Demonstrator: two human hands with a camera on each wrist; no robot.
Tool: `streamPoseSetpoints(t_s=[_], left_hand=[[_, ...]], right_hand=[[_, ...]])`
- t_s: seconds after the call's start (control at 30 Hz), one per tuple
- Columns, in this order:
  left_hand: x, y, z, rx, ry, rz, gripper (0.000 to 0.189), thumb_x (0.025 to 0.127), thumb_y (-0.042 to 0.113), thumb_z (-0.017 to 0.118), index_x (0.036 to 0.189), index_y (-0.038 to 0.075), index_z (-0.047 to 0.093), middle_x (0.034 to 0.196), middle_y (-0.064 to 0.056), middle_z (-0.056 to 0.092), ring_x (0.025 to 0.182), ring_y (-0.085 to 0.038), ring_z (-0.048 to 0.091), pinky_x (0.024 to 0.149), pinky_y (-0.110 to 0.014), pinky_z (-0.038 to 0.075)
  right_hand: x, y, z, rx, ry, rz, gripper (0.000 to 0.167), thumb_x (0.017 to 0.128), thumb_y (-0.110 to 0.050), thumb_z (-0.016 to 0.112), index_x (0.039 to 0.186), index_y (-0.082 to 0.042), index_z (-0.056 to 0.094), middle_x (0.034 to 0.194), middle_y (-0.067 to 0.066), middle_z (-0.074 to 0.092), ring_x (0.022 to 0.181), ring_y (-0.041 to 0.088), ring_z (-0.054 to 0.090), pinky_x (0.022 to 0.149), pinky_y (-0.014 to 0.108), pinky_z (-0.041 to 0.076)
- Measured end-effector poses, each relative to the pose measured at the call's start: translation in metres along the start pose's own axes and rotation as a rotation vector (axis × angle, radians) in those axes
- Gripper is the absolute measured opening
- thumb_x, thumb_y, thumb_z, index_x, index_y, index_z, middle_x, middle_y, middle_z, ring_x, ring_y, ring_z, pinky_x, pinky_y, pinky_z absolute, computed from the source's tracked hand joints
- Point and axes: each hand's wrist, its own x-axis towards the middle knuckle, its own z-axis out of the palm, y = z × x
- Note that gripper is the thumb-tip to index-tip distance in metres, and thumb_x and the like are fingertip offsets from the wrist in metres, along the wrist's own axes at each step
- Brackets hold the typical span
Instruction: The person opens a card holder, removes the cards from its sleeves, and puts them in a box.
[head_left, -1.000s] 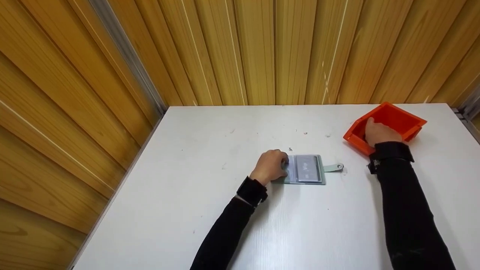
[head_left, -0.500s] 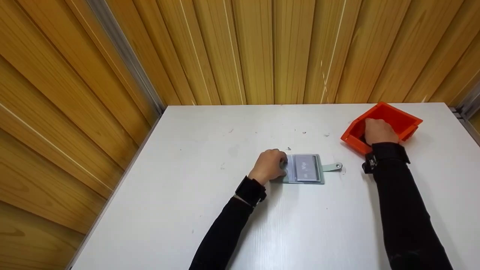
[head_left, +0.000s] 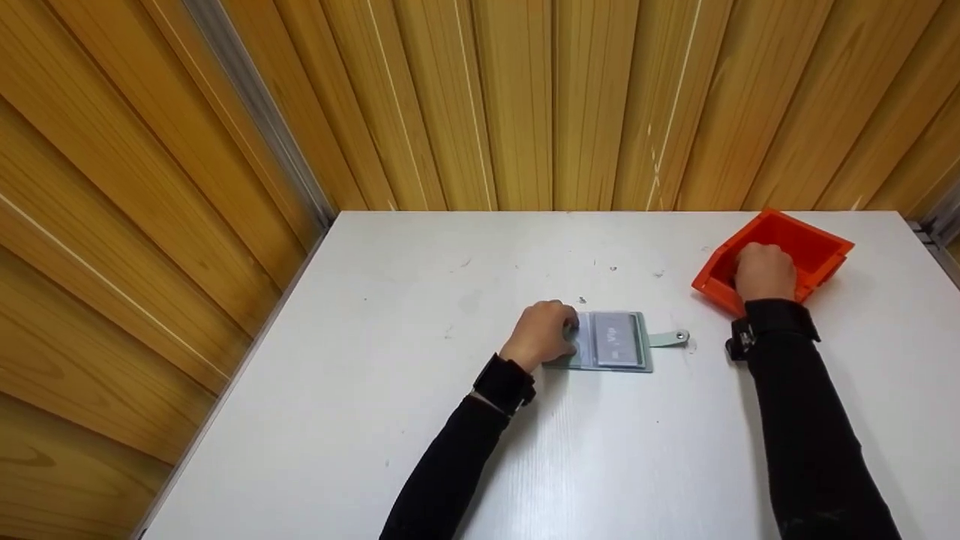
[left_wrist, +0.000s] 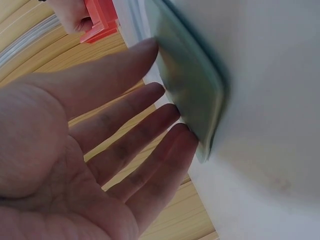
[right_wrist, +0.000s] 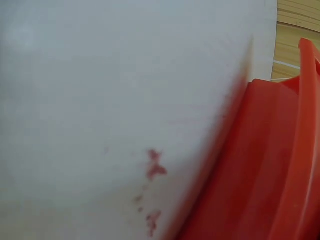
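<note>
An open pale green card holder [head_left: 644, 352] lies flat on the table. Clear sleeves fill it, and a card [head_left: 616, 341] printed "Vip" shows in the right half. Its strap [head_left: 667, 339] with a metal snap points right. My left hand [head_left: 537, 331] rests its fingertips on the left half; in the left wrist view, the fingers of that left hand [left_wrist: 100, 130] are spread and fairly straight against the green holder [left_wrist: 192, 85]. My right hand [head_left: 765, 271] reaches down into an orange plastic bin [head_left: 814, 244]. Its fingers, and whatever they touch inside, are hidden.
The white table [head_left: 360, 420] carries small marks and specks. Wood-patterned panels [head_left: 510, 105] rise behind it and at the left. In the right wrist view, the wall of the orange bin [right_wrist: 240, 170] fills the right side.
My right hand has turned and sunk further into the orange bin; its thumb, visible a second ago, is now out of sight. The left hand and the card holder have stayed put.
</note>
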Motion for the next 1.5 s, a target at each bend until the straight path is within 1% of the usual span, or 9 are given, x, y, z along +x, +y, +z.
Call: streamPoseSetpoints(t_s=[0.17, 0.37, 0.53, 0.63, 0.8, 0.93, 1.07, 1.3, 1.5], left_hand=[[-0.0011, 0.0012, 0.0001, 0.001, -0.017, -0.015, 0.036, 0.080, 0.015, 0.090, 0.114, 0.010, 0.079, 0.105, -0.003, 0.075, 0.099, -0.018, 0.066, 0.094, -0.030, 0.053], [-0.0011, 0.0017, -0.0012, -0.003, -0.011, -0.009, 0.036, 0.079, 0.014, 0.090, 0.113, 0.009, 0.079, 0.104, -0.004, 0.075, 0.099, -0.019, 0.066, 0.094, -0.030, 0.053], [-0.0008, 0.0011, -0.0004, 0.003, -0.005, 0.002, 0.036, 0.078, 0.014, 0.091, 0.111, 0.009, 0.079, 0.102, -0.003, 0.075, 0.098, -0.019, 0.066, 0.092, -0.029, 0.053], [-0.0007, 0.0006, 0.0004, 0.004, -0.004, 0.001, 0.036, 0.077, 0.015, 0.092, 0.110, 0.010, 0.079, 0.101, -0.003, 0.074, 0.096, -0.018, 0.065, 0.091, -0.029, 0.053], [-0.0008, 0.0012, 0.0003, -0.006, -0.011, -0.008, 0.037, 0.077, 0.014, 0.092, 0.111, 0.009, 0.079, 0.102, -0.003, 0.075, 0.096, -0.017, 0.065, 0.091, -0.030, 0.053], [-0.0005, 0.0017, -0.0002, -0.002, -0.019, -0.014, 0.036, 0.078, 0.015, 0.091, 0.112, 0.010, 0.079, 0.102, -0.003, 0.075, 0.095, -0.017, 0.063, 0.091, -0.029, 0.052], [0.0003, 0.0019, -0.0006, 0.006, -0.023, -0.017, 0.035, 0.079, 0.016, 0.090, 0.112, 0.011, 0.079, 0.102, -0.002, 0.074, 0.095, -0.016, 0.062, 0.092, -0.029, 0.051], [0.0007, 0.0018, -0.0002, 0.008, -0.031, -0.020, 0.035, 0.080, 0.017, 0.090, 0.113, 0.011, 0.078, 0.103, -0.002, 0.074, 0.096, -0.016, 0.062, 0.093, -0.029, 0.051], [-0.0002, 0.0015, -0.0004, 0.009, -0.023, -0.009, 0.036, 0.080, 0.016, 0.090, 0.113, 0.010, 0.079, 0.103, -0.003, 0.075, 0.095, -0.016, 0.063, 0.090, -0.029, 0.052]], right_hand=[[-0.0011, 0.0002, 0.0019, 0.022, 0.000, 0.040, 0.024, 0.093, 0.009, 0.050, 0.084, 0.020, 0.070, 0.077, 0.037, 0.064, 0.081, 0.059, 0.059, 0.083, 0.069, 0.052], [-0.0012, 0.0000, 0.0037, 0.054, -0.005, 0.099, 0.025, 0.095, 0.008, 0.048, 0.094, 0.023, 0.068, 0.089, 0.043, 0.064, 0.088, 0.062, 0.060, 0.090, 0.071, 0.051], [-0.0042, 0.0005, 0.0051, 0.102, 0.045, 0.077, 0.028, 0.092, 0.009, 0.044, 0.093, 0.022, 0.068, 0.092, 0.046, 0.062, 0.090, 0.066, 0.059, 0.088, 0.072, 0.049], [-0.0054, 0.0001, 0.0064, 0.120, 0.053, 0.075, 0.024, 0.090, 0.010, 0.047, 0.093, 0.022, 0.068, 0.093, 0.045, 0.063, 0.092, 0.065, 0.057, 0.091, 0.071, 0.048], [-0.0065, -0.0002, 0.0081, 0.104, 0.008, 0.137, 0.027, 0.090, 0.006, 0.060, 0.110, 0.023, 0.064, 0.104, 0.047, 0.055, 0.105, 0.061, 0.047, 0.101, 0.067, 0.041], [-0.0080, 0.0000, 0.0083, 0.142, -0.027, 0.184, 0.031, 0.093, 0.004, 0.059, 0.118, 0.022, 0.058, 0.110, 0.046, 0.055, 0.107, 0.062, 0.048, 0.103, 0.069, 0.043], [-0.0089, 0.0005, 0.0081, 0.182, -0.041, 0.206, 0.027, 0.095, 0.001, 0.056, 0.114, 0.022, 0.055, 0.107, 0.044, 0.060, 0.104, 0.061, 0.054, 0.102, 0.070, 0.045], [-0.0067, 0.0028, 0.0088, 0.161, -0.061, 0.221, 0.025, 0.097, -0.002, 0.056, 0.103, 0.021, 0.063, 0.095, 0.040, 0.064, 0.095, 0.057, 0.057, 0.098, 0.068, 0.049], [-0.0069, 0.0041, 0.0098, 0.140, -0.024, 0.197, 0.026, 0.096, -0.004, 0.052, 0.092, 0.019, 0.064, 0.092, 0.041, 0.064, 0.093, 0.061, 0.058, 0.090, 0.069, 0.051]])
